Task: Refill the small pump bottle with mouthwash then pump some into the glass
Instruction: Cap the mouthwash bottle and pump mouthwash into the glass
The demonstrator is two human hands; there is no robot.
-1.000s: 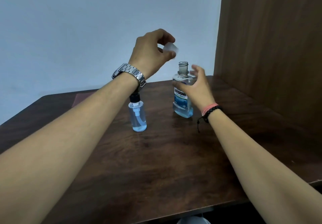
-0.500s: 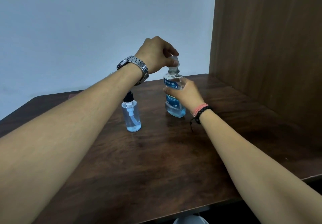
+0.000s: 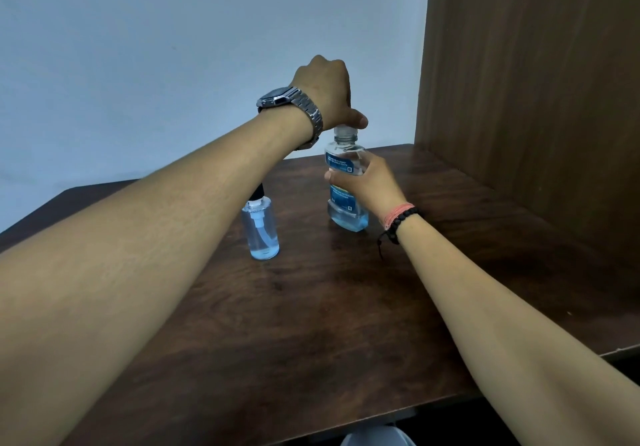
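**Cap on mouthwash bottle, two-hand hold**

Clear plastic mouthwash bottle with blue label and blue liquid [image 3: 346, 182] stands upright toward the far right of the dark wooden tabletop [image 3: 311, 324], near the brown wood side panel [image 3: 519, 81]. Right hand [image 3: 372, 185] is wrapped closed around its mid-body. Left hand [image 3: 327, 93], steel wristwatch [image 3: 291, 104] on the wrist, is closed down over the clear cap [image 3: 344, 131] at the neck.

Small clear pump bottle with black pump head [image 3: 261, 232] stands just left of it, apart, untouched, with a low pool of blue liquid. No glass in view.

Handling, judged: mouthwash bottle is light-to-moderate, about a third full, with thin walls that give under squeeze; smooth and slippery if wet. Hold at the waist, not the label edge. Pump bottle is light and tippy; grip the body, not the pump head.
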